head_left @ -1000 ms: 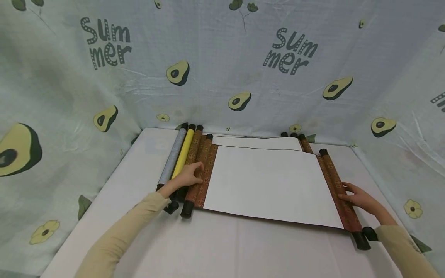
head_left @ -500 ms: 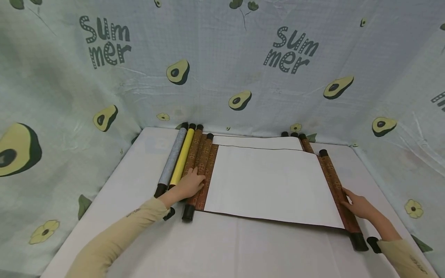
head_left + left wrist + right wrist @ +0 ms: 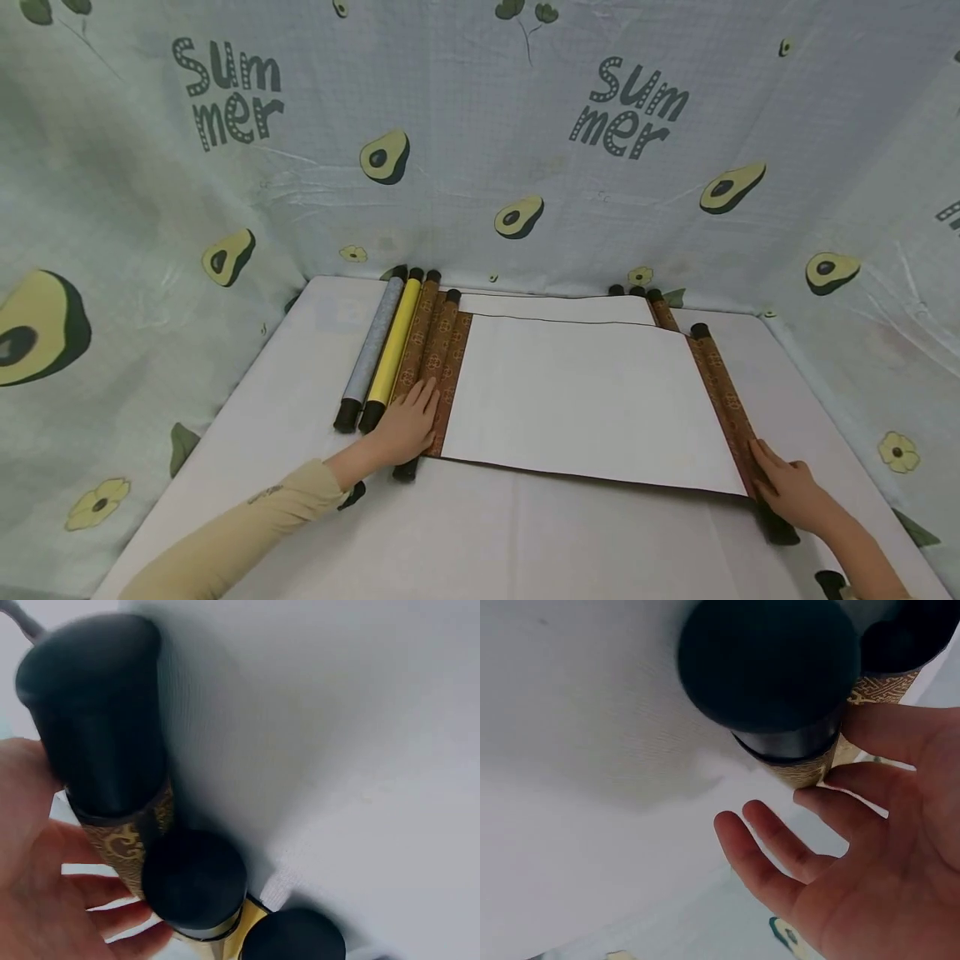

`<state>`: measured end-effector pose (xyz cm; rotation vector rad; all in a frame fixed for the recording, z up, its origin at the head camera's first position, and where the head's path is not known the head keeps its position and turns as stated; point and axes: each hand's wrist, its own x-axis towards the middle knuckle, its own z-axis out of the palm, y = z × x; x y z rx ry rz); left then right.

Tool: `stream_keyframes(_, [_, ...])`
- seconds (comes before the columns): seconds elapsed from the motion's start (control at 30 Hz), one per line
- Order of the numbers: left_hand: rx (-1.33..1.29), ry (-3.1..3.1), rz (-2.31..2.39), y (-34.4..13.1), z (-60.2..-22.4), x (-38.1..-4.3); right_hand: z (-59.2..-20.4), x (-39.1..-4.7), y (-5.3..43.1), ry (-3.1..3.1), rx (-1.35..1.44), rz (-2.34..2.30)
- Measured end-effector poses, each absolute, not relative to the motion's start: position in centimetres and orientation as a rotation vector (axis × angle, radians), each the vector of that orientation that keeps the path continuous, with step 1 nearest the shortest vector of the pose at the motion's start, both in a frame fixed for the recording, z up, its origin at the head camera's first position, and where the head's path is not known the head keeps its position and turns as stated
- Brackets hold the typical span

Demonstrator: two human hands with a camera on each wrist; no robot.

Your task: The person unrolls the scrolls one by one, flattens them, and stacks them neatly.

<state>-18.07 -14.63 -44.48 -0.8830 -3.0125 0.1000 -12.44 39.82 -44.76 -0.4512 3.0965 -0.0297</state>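
A hanging scroll [image 3: 592, 400] lies partly unrolled, white sheet up, between two brown patterned rolls with black end knobs. My left hand [image 3: 407, 425] rests on the near part of the left roll [image 3: 442, 337], its fingers pointing away along it. My right hand [image 3: 795, 492] touches the right roll [image 3: 717, 375] near its lower end, fingers extended. The left wrist view shows the thumb beside a black knob [image 3: 105, 712] and the other fingers [image 3: 112, 919] spread. In the right wrist view, fingertips meet the roll just beyond its knob [image 3: 769, 664], while other fingers stand apart from it.
Left of the scroll lie a grey-blue roll [image 3: 375, 342], a yellow roll [image 3: 395, 343] and another brown roll [image 3: 416, 337]. Behind it, another white sheet [image 3: 555, 307] reaches toward brown roll ends [image 3: 662, 310]. An avocado-print cloth [image 3: 480, 133] hangs around the white table [image 3: 525, 533].
Both hands have slid toward me along the rolls, to their near ends. The left hand's fingers have flattened onto its roll. The scroll has stayed nearly in place.
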Motion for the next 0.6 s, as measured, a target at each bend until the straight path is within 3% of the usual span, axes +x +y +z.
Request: stream_keyframes(0.6, [-1.006,-2.976,-0.023,-16.6,-44.2,-13.0,-46.2,-7.6,40.3,2.973,-0.312,-0.238])
